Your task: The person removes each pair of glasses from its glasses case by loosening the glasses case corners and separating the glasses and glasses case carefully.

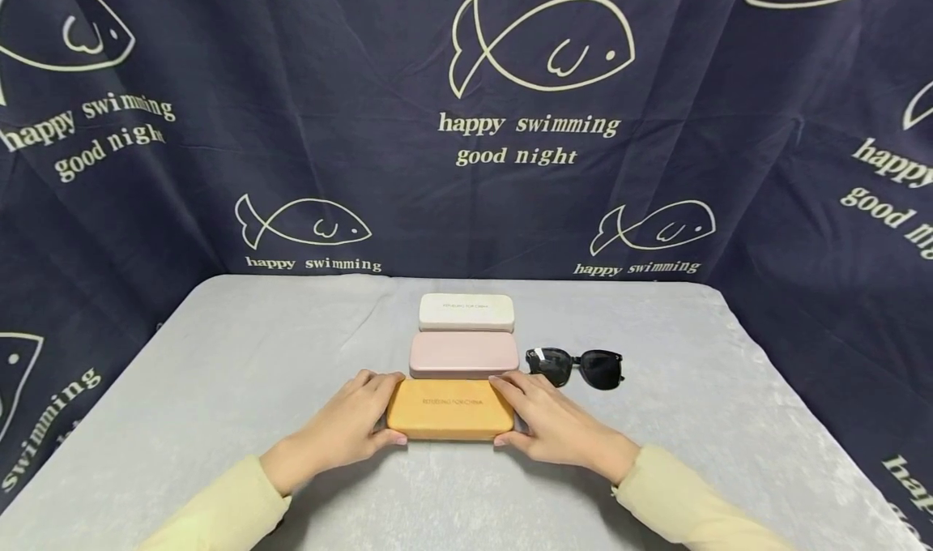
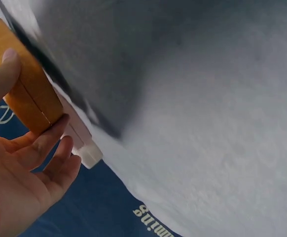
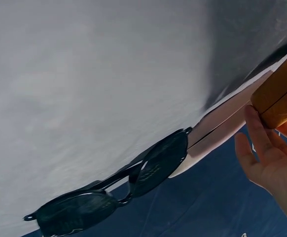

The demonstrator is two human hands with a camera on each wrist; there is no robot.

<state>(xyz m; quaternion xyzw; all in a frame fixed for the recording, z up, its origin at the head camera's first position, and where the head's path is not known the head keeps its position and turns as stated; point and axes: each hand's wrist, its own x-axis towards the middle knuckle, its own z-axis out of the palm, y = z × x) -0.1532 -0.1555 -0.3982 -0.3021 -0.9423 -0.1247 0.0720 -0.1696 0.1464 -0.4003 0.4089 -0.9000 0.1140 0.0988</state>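
A yellow-orange glasses case (image 1: 450, 411) with small lettering on its lid lies crosswise in front of the person. The left hand (image 1: 350, 421) grips its left end, thumb at the front corner and fingers toward the back. At the opposite end, the right hand (image 1: 557, 421) holds it the same way. Both wrist views show the seam of the closed case (image 2: 32, 98) at its ends. Whether it touches the table is hard to tell. Just behind it is a pink glasses case (image 1: 464, 352), with a white glasses case (image 1: 466, 311) farther back.
Black sunglasses (image 1: 576, 367) lie to the right of the pink case, beyond the right hand. A pale grey cloth covers the table (image 1: 291, 332). Dark blue curtains (image 1: 408, 211) with fish drawings and lettering hang behind and at both sides.
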